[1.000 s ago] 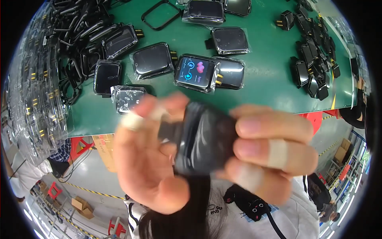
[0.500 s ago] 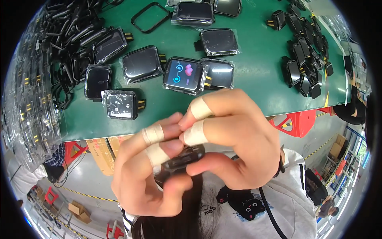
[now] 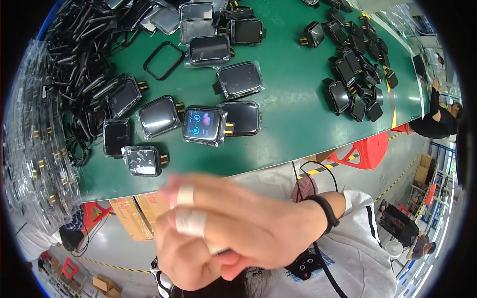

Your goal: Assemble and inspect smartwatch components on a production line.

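Both hands are together in front of the table edge, closed and slightly blurred. My right hand (image 3: 243, 218), with pale tape on two fingers and a black band at the wrist, lies across my left hand (image 3: 181, 260) and hides most of it. Between them they grip a black smartwatch body, almost wholly hidden now; half a second ago its dark edge showed between the fingers. Nearest on the table are a smartwatch body in clear film (image 3: 142, 161) and one with a lit screen (image 3: 201, 124), which overlaps a dark-screened one (image 3: 242, 118).
More film-wrapped watch bodies (image 3: 240, 79) lie across the green table (image 3: 288, 89). An empty black frame (image 3: 163, 60) sits near a heap of black frames (image 3: 84, 64). Clear plastic trays (image 3: 37, 144) stand at the left, small black modules (image 3: 348, 69) at the right. A red stool (image 3: 370, 151) is beyond the edge.
My right hand has swung left and over my left hand, covering the smartwatch body. Both hands sit lower and further left. The table view has shifted slightly.
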A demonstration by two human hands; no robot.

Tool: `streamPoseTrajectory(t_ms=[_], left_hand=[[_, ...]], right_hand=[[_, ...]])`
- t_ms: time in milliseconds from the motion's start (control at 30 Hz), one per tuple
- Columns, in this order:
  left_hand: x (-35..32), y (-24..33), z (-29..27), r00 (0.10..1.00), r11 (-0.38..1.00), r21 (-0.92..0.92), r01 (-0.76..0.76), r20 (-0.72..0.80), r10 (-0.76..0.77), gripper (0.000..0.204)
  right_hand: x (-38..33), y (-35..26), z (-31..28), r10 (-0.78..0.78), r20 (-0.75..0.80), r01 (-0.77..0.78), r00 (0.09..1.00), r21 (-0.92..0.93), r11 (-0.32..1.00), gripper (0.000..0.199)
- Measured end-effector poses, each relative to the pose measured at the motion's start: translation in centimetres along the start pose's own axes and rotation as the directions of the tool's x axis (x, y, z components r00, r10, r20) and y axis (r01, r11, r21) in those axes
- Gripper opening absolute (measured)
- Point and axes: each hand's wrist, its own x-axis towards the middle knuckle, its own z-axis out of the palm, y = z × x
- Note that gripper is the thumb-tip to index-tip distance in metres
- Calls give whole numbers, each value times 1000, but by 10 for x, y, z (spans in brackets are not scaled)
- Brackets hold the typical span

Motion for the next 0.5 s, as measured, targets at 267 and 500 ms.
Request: streamPoseTrajectory(t_ms=[267, 500], left_hand=[[-2, -12, 29, 984, 983, -169, 71, -151, -97, 24], [38, -8, 43, 988, 982, -119, 149, 56, -143, 26]], right_hand=[[-11, -20, 31, 99, -304, -91, 947, 37, 995, 52], [31, -2, -90, 318, 255, -232, 913, -315, 920, 52]])
